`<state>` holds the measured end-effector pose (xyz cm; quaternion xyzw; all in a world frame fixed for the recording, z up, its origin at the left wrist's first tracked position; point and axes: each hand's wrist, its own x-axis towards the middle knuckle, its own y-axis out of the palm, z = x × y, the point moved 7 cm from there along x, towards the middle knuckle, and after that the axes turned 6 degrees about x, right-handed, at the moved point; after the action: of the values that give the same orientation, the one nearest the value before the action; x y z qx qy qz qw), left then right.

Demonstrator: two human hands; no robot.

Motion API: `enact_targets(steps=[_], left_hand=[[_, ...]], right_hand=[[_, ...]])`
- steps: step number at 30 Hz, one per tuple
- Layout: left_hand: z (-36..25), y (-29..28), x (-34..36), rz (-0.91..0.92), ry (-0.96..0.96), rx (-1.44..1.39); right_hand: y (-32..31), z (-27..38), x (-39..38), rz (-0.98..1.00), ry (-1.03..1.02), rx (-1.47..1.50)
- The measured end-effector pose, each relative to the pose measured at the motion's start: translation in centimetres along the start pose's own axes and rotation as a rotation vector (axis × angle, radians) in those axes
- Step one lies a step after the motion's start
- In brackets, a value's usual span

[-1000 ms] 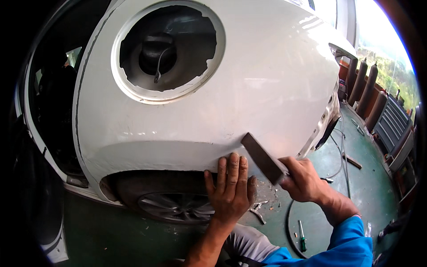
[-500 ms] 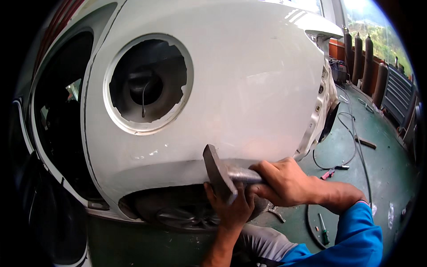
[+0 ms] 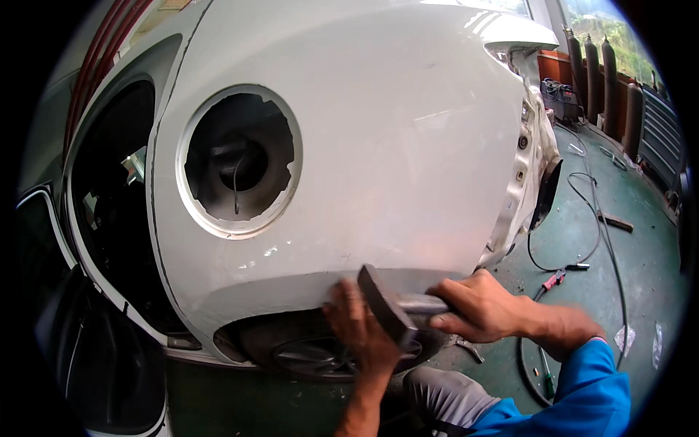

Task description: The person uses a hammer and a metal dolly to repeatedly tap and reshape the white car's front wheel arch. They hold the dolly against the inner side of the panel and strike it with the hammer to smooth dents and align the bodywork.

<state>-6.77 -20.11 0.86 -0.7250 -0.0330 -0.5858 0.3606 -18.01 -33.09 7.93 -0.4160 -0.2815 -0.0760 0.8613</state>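
Note:
My right hand (image 3: 477, 306) is wrapped round the metal handle of a hammer (image 3: 386, 306). Its long, dark head stands at a slant in front of the wheel arch lip. Just left of the head, my left hand (image 3: 368, 339) reaches up to the white car panel (image 3: 378, 197), fingers stretched and blurred at the arch edge. The hammer head hides part of this hand, and whether it touches the panel I cannot tell. Beneath the arch sits the wheel (image 3: 313, 358).
A round fuel filler opening (image 3: 244, 164) with a ragged inner edge is in the panel. On the green floor lie cables (image 3: 608, 269), a pink-handled clamp (image 3: 555, 280) and a screwdriver (image 3: 547, 382). Gas cylinders (image 3: 609, 87) and a grey tool cabinet (image 3: 659, 135) stand at far right.
The hammer and my right hand have shifted slightly right and down in the picture. My left fingers have come out from below the hammer head. The view itself has shifted too.

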Motion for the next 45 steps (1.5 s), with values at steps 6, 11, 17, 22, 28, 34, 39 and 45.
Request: enact_targets(steps=[6, 11, 17, 22, 28, 34, 39, 45], left_hand=[[3.4, -5.1, 9.0, -0.14, 0.005, 0.267], [-1.9, -5.0, 17.0, -0.022, 0.259, 0.278], [-2.7, -5.2, 31.6, -0.157, 0.248, 0.304], [-4.4, -3.7, 34.2, -0.174, 0.148, 0.27], [-12.4, -1.1, 25.4, -0.064, 0.388, 0.379], [-10.9, 1.6, 11.4, 0.179, 0.586, 0.353], [-2.0, -3.5, 17.3, 0.014, 0.308, 0.352], [-1.7, -3.8, 15.5, -0.106, 0.145, 0.35]], right_hand=[[-0.8, -2.7, -8.0, -0.152, 0.007, 0.183], [-1.2, -4.5, -11.4, -0.317, 0.151, 0.289], [-3.8, -5.9, -15.2, -0.459, 0.201, 0.415], [-3.8, -7.8, -18.5, -0.579, 0.384, 0.609], [-2.3, -8.7, -16.4, -0.641, 0.342, 0.864], [-0.8, -7.6, -15.0, -0.621, 0.318, 0.929], [-0.3, -8.1, -16.7, -0.584, 0.377, 0.897], [0.6, -8.3, -16.4, -0.584, 0.4, 0.953]])
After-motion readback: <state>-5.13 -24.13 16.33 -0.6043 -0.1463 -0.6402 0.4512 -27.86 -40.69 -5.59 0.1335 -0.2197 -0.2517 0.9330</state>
